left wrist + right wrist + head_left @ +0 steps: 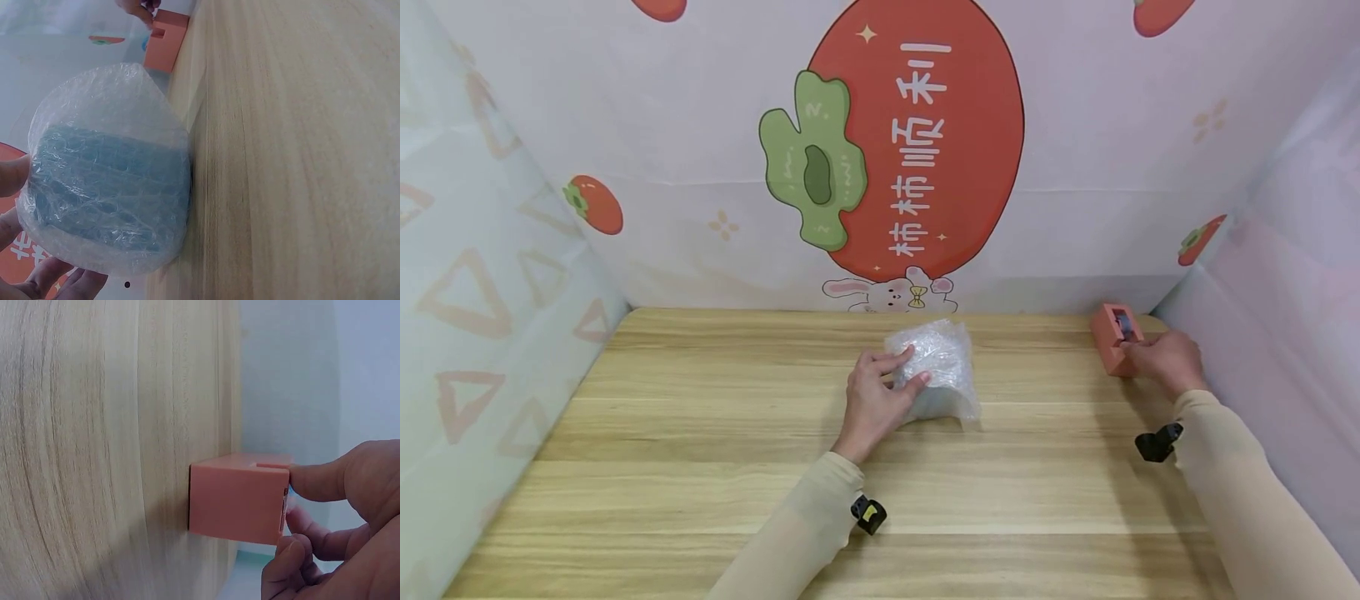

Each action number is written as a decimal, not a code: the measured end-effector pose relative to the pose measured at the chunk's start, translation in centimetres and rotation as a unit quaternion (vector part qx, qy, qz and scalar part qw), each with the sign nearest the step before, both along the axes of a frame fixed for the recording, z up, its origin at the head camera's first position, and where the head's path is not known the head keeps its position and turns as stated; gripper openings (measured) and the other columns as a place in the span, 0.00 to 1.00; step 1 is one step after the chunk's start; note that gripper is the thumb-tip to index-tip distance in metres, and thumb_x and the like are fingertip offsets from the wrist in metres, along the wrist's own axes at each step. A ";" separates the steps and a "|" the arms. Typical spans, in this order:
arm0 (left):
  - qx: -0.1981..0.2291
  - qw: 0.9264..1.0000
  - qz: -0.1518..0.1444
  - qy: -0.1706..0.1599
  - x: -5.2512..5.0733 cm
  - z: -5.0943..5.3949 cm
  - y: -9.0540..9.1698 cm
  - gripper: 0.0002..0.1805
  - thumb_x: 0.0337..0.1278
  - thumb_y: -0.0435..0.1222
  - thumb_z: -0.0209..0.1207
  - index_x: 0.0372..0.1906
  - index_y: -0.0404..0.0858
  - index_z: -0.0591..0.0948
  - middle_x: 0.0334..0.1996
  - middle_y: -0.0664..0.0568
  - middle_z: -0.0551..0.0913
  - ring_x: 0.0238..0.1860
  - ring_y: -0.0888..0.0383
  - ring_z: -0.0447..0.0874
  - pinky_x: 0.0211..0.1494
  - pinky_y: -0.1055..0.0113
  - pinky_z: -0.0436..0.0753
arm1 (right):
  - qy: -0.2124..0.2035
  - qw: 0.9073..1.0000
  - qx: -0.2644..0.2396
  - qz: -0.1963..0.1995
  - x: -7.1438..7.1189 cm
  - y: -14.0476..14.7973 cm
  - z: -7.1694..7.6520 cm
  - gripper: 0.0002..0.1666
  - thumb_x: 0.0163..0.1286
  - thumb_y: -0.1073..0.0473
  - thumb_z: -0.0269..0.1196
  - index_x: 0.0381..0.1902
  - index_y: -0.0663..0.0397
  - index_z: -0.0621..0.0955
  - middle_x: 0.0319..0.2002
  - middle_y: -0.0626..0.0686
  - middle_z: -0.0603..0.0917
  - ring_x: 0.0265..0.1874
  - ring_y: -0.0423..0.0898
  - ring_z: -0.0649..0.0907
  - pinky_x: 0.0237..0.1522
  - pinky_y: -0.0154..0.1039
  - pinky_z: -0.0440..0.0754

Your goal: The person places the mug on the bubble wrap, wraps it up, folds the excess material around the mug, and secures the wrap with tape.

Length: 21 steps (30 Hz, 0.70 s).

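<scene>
A bundle of clear bubble wrap point(931, 358) stands on the table, around a pale blue thing point(112, 181) with a rounded outline; the wrap blurs what kind it is. My left hand point(876, 398) grips the bundle from its left side, thumb and fingers spread over the wrap. At the far right, a coral-coloured tape dispenser point(1107, 340) sits on the table. My right hand point(1167, 362) is at its front end, thumb and fingertips pinching at the tape point(291, 501); the fingers partly hide the tape's end.
The wooden table point(700, 467) reaches back to a printed cloth point(700, 125) with a large persimmon. Cloth walls hang at the left and right, the right one close to my right arm. Black wrist cameras point(868, 514) sit on both sleeves.
</scene>
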<state>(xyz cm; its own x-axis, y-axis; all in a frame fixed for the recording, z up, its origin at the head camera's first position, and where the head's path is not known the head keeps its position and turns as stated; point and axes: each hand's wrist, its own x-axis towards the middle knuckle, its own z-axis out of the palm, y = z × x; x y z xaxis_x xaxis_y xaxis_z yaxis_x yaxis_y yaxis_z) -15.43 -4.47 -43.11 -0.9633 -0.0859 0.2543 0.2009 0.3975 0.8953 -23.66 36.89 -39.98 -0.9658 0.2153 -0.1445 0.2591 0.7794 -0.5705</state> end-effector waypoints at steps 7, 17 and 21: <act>-0.003 1.000 0.003 -0.009 -0.1 0.1 0.0 0.25 0.53 0.41 0.74 0.58 0.42 0.85 0.47 0.44 0.78 0.49 0.49 0.78 0.48 0.57 0.85 | 0.024 0.999 0.021 -0.017 -0.1 -0.7 -0.1 0.27 0.71 0.51 0.60 0.11 0.53 0.74 0.12 0.45 0.69 0.17 0.46 0.69 0.18 0.40 0.64; 0.001 1.000 0.002 -0.012 0.0 0.1 0.1 0.25 0.53 0.40 0.74 0.58 0.43 0.85 0.47 0.45 0.78 0.48 0.50 0.78 0.48 0.58 0.85 | 0.026 0.999 0.025 -0.004 -0.3 -1.1 0.5 0.24 0.69 0.49 0.62 0.18 0.59 0.77 0.17 0.47 0.76 0.23 0.48 0.73 0.22 0.41 0.69; -0.002 1.000 0.003 -0.009 0.0 0.1 0.1 0.25 0.54 0.41 0.74 0.58 0.43 0.85 0.47 0.44 0.78 0.48 0.50 0.78 0.48 0.58 0.84 | -0.035 0.997 -0.067 0.004 -0.1 -0.9 1.4 0.27 0.73 0.47 0.56 0.42 0.73 0.75 0.29 0.53 0.79 0.25 0.45 0.77 0.28 0.42 0.81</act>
<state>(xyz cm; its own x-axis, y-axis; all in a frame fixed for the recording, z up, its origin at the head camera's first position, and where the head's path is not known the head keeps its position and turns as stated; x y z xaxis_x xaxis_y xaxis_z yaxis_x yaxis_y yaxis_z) -15.45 -4.35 -42.98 -0.9669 -0.0915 0.2381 0.1829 0.4019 0.8972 -23.80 35.98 -38.55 -0.9540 0.1821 -0.2382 0.2959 0.7000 -0.6499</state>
